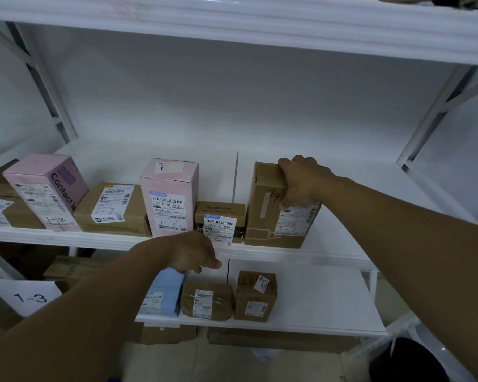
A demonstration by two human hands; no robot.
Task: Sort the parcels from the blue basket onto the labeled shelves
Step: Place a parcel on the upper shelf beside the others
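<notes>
Right hand [301,180] grips the upright brown parcel [276,213] by its top edge, label facing out. Left hand [191,252] hangs loosely curled, holding nothing, lower left of it.

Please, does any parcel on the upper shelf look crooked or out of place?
The leftmost pink box leans sideways, unlike the upright middle pink box; the wide lens may exaggerate this.

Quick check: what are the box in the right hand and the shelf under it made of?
Box: looks like matte brown cardboard, by its folded edges and stuck-on paper label. Shelf: smooth white surface with a faint sheen, perhaps painted metal or laminate; cannot tell which.
</notes>
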